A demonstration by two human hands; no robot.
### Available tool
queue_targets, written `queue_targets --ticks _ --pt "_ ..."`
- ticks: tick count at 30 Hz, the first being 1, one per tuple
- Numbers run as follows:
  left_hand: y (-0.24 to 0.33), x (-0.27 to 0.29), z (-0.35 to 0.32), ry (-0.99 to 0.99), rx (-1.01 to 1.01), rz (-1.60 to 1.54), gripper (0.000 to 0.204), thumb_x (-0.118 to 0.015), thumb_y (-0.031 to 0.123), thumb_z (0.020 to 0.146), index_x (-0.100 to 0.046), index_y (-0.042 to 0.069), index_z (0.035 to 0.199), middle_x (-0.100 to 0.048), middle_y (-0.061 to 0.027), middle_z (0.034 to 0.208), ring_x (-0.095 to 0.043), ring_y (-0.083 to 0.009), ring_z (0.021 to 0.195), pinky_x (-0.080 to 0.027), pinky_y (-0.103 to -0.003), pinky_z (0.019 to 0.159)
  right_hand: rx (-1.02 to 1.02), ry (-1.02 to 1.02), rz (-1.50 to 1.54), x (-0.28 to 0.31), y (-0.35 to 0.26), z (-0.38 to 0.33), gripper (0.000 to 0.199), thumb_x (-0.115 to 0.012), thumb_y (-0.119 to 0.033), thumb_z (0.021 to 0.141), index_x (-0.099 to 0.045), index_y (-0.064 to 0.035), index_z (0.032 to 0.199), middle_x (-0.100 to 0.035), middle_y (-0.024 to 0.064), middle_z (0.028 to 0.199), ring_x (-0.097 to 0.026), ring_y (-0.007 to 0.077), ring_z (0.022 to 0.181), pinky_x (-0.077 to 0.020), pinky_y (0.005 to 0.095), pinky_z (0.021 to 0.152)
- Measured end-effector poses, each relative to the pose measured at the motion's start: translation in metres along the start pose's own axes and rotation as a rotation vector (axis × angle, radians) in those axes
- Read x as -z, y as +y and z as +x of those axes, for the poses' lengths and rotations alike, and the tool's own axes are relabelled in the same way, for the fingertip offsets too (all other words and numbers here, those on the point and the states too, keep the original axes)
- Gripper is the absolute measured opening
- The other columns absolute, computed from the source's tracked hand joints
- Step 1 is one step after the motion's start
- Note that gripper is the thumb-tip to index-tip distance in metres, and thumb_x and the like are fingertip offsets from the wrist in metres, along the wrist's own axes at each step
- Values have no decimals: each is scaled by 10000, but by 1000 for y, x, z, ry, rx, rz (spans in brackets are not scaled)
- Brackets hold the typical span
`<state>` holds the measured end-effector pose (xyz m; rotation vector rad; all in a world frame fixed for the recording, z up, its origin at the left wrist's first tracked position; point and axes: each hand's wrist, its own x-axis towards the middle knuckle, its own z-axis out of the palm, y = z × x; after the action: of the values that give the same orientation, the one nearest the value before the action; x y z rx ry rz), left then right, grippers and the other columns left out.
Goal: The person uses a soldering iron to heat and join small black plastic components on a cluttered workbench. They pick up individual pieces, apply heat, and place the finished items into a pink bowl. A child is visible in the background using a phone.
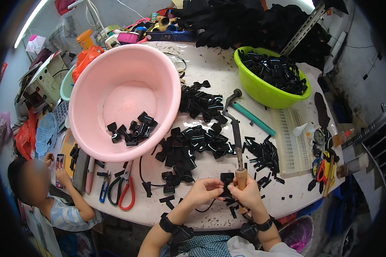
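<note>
Our two hands are close together above the near edge of the white, smooth-topped table [298, 188], with a black band on each wrist. Our right hand [248, 192] is clamped round the rounded wooden handle [241, 176] of a soldering iron [237, 143], whose slim metal shaft points away from us. Our left hand [203, 189] is curled inward, its fingertips at the left edge of a flat, squarish black piece [227, 177]; whether they pinch it, we cannot tell. That piece sits between our hands, just left of the wooden handle, with our right thumb near its lower corner.

Beyond it we have a loose heap of black pieces [197, 143], some matt and some catching glossy highlights. To our right lie slim black strips [263, 156], a straight teal bar [253, 118] and a pale panel [289, 141] with rows of small marks. The round lime-green basin [266, 97] brims with shiny black parts; the wide, smooth pink basin [83, 107] carries a small cluster of them. Near its rim lie scissors [126, 192] with red and dark-green loop handles. At our far left, another person's hand [63, 177] touches a phone [60, 162].
</note>
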<state>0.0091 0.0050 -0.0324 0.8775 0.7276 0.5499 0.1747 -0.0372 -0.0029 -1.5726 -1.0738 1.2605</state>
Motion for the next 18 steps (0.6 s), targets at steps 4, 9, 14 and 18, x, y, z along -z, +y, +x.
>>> queue_targets --ticks 4,9,14,18 --pt "-7 1 2 -8 -34 -44 197 -563 15 777 -528 -89 941 -572 -93 849 -574 -139 742 -533 -279 666 44 13 -1 -2 1 1 215 -642 -88 693 -500 -5 831 -556 22 705 -532 74 625 -443 216 560" --pt "-5 1 1 17 -15 10 194 -575 21 770 -535 -90 924 -583 -92 834 -576 -135 724 -518 -263 640 32 13 -17 -2 1 1 211 -644 -92 694 -503 -9 826 -552 21 705 -524 73 622 -440 219 561" --pt "-7 3 3 25 -2 42 174 -592 -2 750 -559 -56 912 -597 -81 834 -590 -130 724 -503 -247 646 33 11 -6 -2 -1 1 204 -641 -90 697 -504 -13 827 -549 20 698 -514 69 603 -435 218 539" --pt "-7 3 1 37 -37 51 164 -599 9 752 -568 -50 901 -603 -72 809 -584 -113 693 -486 -226 618 32 -5 9 -3 -1 1 208 -640 -91 698 -506 -13 836 -551 17 697 -514 69 595 -435 220 531"
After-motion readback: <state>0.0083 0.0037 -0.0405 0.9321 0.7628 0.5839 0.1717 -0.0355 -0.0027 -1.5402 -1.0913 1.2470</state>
